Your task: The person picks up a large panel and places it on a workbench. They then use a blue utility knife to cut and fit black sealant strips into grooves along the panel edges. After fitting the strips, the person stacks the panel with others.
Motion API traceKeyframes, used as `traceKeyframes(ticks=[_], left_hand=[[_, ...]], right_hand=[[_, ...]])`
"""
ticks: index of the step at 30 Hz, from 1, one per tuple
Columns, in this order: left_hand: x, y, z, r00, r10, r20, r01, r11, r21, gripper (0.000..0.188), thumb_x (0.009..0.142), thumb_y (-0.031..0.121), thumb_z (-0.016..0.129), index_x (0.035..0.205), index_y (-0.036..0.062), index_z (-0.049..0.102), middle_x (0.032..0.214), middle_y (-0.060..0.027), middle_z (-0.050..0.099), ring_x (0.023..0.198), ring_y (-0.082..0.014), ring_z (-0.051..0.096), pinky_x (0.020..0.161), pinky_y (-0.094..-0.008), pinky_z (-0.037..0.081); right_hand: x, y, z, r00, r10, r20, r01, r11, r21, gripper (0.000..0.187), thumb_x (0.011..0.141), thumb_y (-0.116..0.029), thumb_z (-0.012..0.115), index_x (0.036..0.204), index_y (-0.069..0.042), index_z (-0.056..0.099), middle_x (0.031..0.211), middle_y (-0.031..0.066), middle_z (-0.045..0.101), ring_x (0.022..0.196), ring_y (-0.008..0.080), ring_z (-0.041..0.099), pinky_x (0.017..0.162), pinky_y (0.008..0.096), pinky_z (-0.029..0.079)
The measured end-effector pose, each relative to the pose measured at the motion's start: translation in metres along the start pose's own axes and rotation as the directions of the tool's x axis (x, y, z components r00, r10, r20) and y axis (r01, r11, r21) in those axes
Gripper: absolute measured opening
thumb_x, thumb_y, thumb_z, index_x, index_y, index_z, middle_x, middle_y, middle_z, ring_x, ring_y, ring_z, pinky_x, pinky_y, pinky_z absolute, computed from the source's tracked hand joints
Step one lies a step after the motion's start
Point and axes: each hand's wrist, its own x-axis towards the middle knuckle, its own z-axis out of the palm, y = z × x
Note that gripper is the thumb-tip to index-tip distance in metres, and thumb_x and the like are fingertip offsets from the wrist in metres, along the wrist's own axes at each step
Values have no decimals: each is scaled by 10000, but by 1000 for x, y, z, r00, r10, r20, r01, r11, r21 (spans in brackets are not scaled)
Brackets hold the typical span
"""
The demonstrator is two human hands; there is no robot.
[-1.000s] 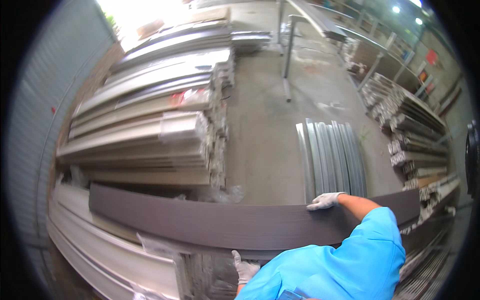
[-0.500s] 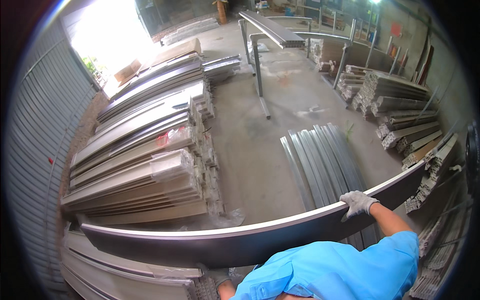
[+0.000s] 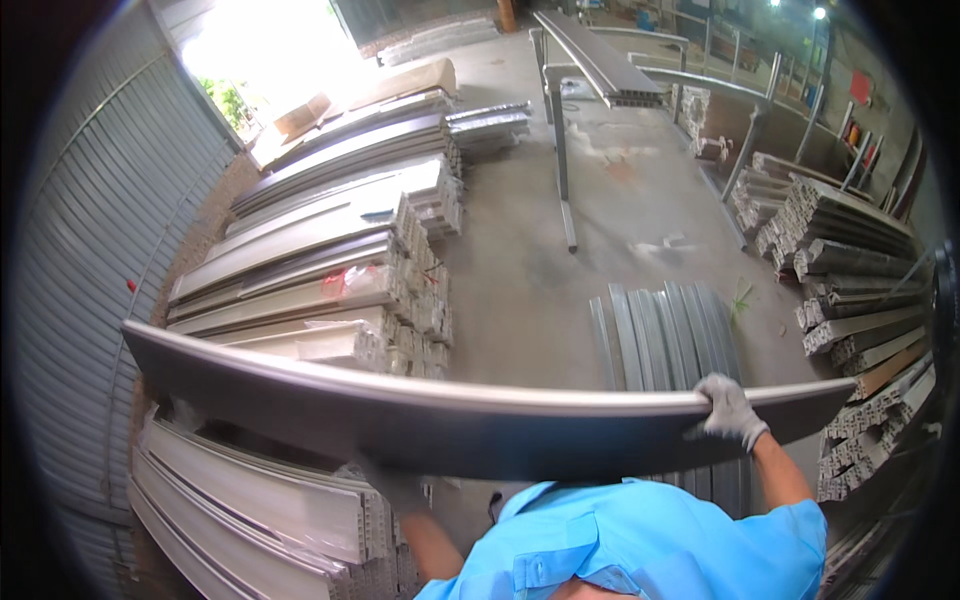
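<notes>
A long dark panel (image 3: 480, 435) with a pale upper edge stretches across the view in front of my body, tilted on its side. My right hand (image 3: 732, 412), in a grey glove, is closed over its upper edge toward the right end. At the lower edge, left of my body, my gloved left hand (image 3: 398, 490) grips the panel from below; motion smears it and its fingers are partly hidden. Under the panel's left part lies a stack of plastic-wrapped pale panels (image 3: 300, 500).
Several stacks of long panels (image 3: 300, 230) line the left, beside a corrugated metal wall (image 3: 90, 220). Grey metal channels (image 3: 665, 325) lie on the floor ahead. Farther off, a metal rack (image 3: 560, 150) carries boards (image 3: 600, 60). Bundled profiles (image 3: 830, 230) are piled along the right.
The panel's left end has swung up and away from the near stack, making the panel more level. My left hand has risen with it, and the view has shifted left.
</notes>
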Motion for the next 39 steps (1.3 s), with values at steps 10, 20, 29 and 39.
traceKeyframes(ticks=[10,20,29,39], left_hand=[[154,-21,154,929,-35,368,215,860,-463,756,864,446,780,1467,87,498,1444,-132,557,1356,-330,474,1163,-562,347],[295,-40,215,911,-77,404,242,895,-375,895,857,632,690,1528,107,419,1511,-129,472,1398,-356,427,1158,-584,344],[374,-110,271,942,-211,262,273,933,-232,788,872,507,748,1488,102,469,1486,-116,502,1365,-358,452,1167,-580,342],[496,-271,419,799,-451,398,578,757,-304,839,807,441,841,1466,67,481,1444,-123,532,1347,-342,459,1178,-537,339]], right_hand=[[135,-41,-75,918,-76,-389,118,989,85,597,514,-343,969,892,-56,606,835,107,590,808,318,587,723,397,471],[265,-74,-62,931,53,-360,-11,993,119,629,396,-203,969,870,-59,581,842,98,571,812,300,574,718,390,468],[390,-56,-64,956,222,-190,-201,971,126,685,383,-304,979,851,-38,556,828,95,549,784,307,562,719,400,476],[548,43,-109,918,283,-278,-278,959,58,764,407,-425,968,894,-17,544,846,125,550,820,357,569,739,437,466]])
